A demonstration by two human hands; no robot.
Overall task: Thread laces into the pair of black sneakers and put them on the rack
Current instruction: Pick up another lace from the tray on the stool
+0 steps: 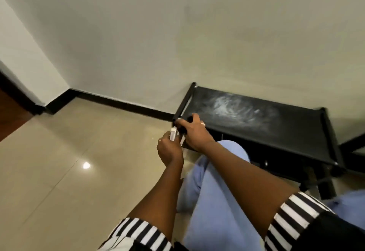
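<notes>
Both hands meet in front of the left corner of the black shoe rack (266,128). My right hand (195,132) grips a black sneaker (182,127), of which only a small dark part shows. My left hand (169,150) is closed around its white sole end (173,134). My hands cover most of the shoe. I see no laces and no second sneaker. The rack's top shelf is black fabric with white dusty smears and carries nothing.
The rack stands against a cream wall (177,33) with black skirting (122,104). Glossy beige floor tiles (69,171) spread to the left. My bent knee in light blue trousers (217,181) sits just below my hands, close to the rack's front.
</notes>
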